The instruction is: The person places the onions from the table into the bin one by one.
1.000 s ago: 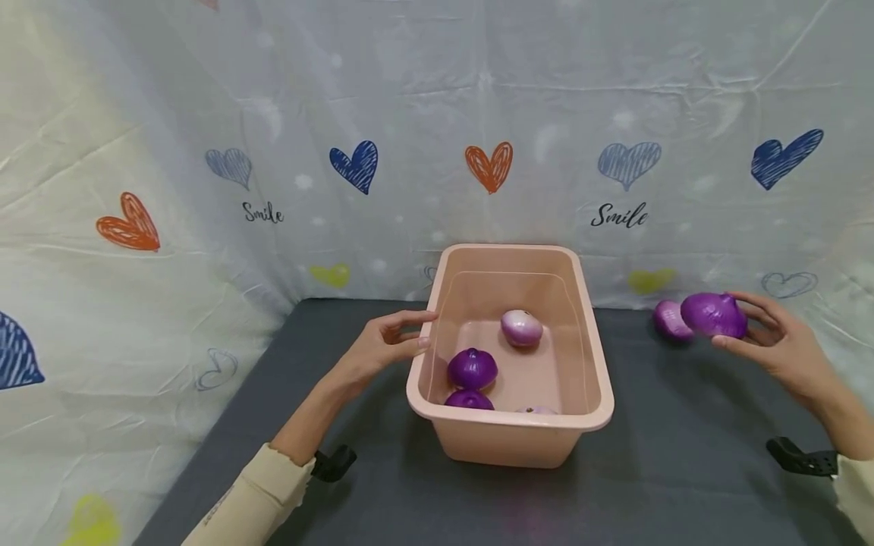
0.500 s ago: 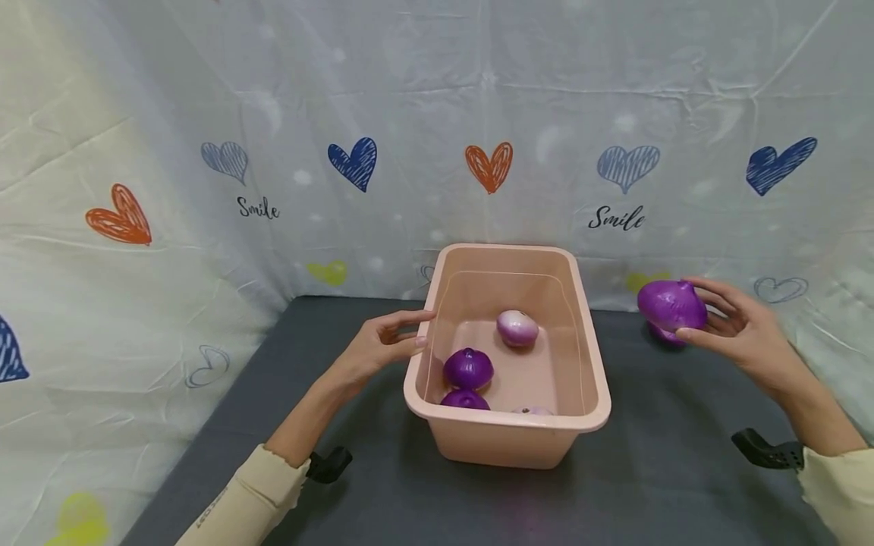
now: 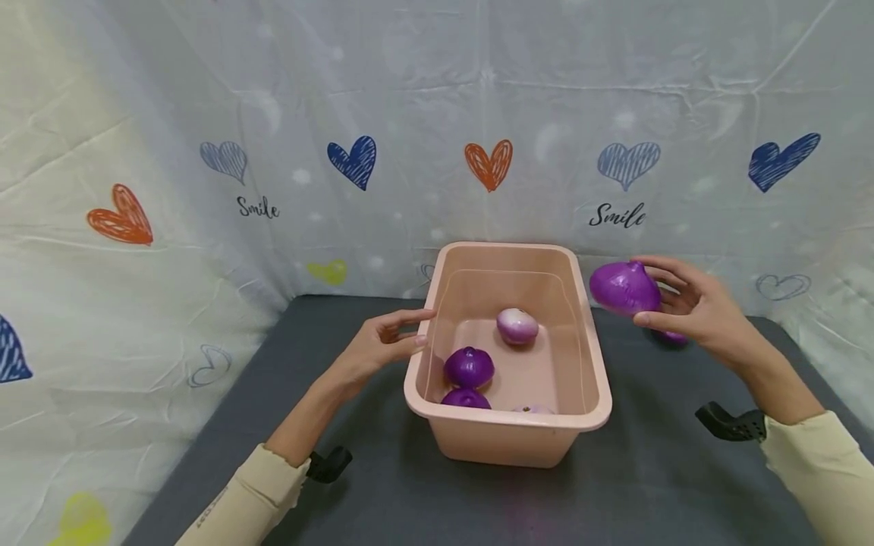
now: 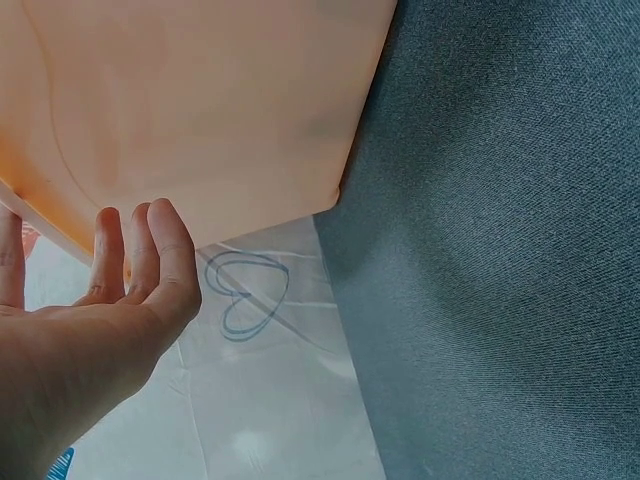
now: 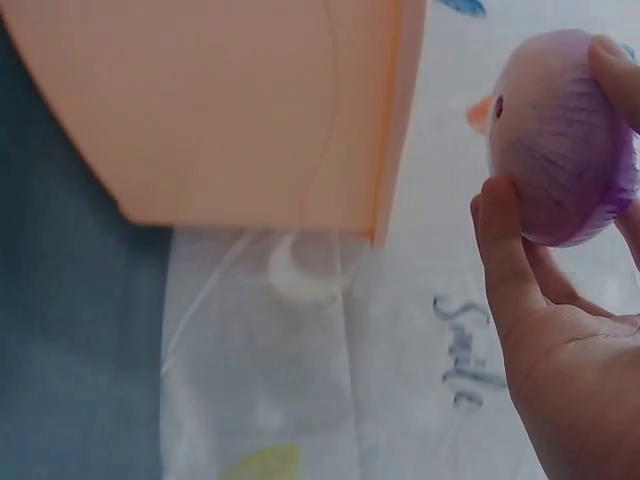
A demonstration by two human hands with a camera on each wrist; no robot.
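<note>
Right hand [image 3: 696,315]: holds a purple onion [image 3: 624,288] in the air, just right of the bin's far right corner; fingers curl round it.
Right wrist view: adds the thumb [image 5: 505,250] pressed on the onion's [image 5: 560,140] near side and a fingertip on top, with the bin's outer wall [image 5: 230,110] beside it.
Left hand [image 3: 382,345]: fingertips rest at the bin's left rim, fingers straight and close together.
Left wrist view: shows the fingers [image 4: 150,255] side by side against the bin's outside.
Bin [image 3: 508,432]: pink, on the dark mat [image 3: 355,478].
Bin contents, head view only: two purple onions [image 3: 469,367], [image 3: 465,399], one pale onion [image 3: 517,326], and another pale one hardly visible at the near wall.
Behind the right hand: part of another purple onion [image 3: 674,337] on the mat.
Backdrop [image 3: 273,152]: heart-print cloth.
</note>
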